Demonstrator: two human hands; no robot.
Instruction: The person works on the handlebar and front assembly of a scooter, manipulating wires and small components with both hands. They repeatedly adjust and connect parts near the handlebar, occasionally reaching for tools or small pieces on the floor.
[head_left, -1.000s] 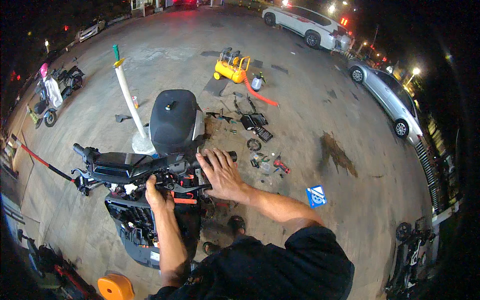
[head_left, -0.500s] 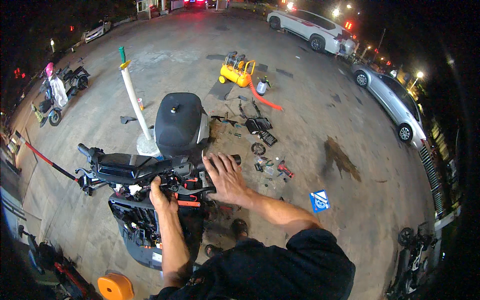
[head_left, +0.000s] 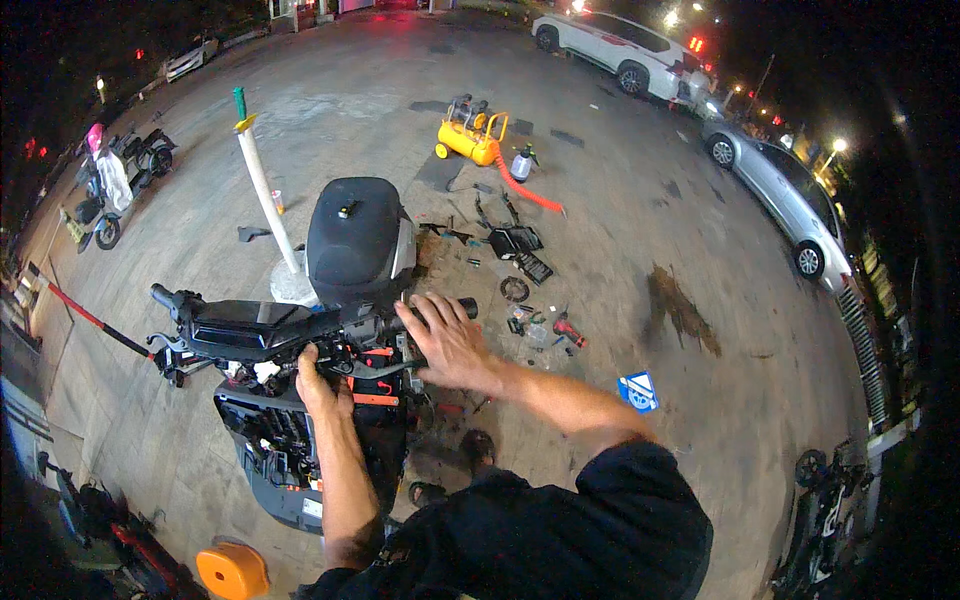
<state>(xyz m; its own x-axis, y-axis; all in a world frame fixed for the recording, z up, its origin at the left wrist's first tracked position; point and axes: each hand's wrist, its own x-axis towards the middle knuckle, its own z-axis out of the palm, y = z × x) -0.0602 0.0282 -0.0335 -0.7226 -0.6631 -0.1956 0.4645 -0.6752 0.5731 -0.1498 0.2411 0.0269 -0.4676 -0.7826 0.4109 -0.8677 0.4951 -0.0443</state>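
An electric scooter stands partly stripped in front of me, its handlebar (head_left: 250, 330) running left to right. My right hand (head_left: 455, 350) lies over the right handlebar grip (head_left: 467, 307), fingers across its top, with the brake lever (head_left: 385, 370) close below the palm. Under the middle of the bar, my left hand (head_left: 325, 392) is closed with the thumb up, among wires and small parts; its fingertips are hidden. Below lies the open front body (head_left: 270, 440) with exposed wiring. Behind the bar is the dark seat (head_left: 355, 235).
Loose parts, a black plastic tray (head_left: 515, 241) and a red power tool (head_left: 569, 333) lie on the ground to the right. Beyond stand a yellow air compressor (head_left: 468, 142) and a white post (head_left: 265, 195). An orange stool (head_left: 232, 572) sits at lower left.
The whole view has shifted slightly. Both hands stay at the same places on the handlebar, with only small movement of the right hand's fingers.
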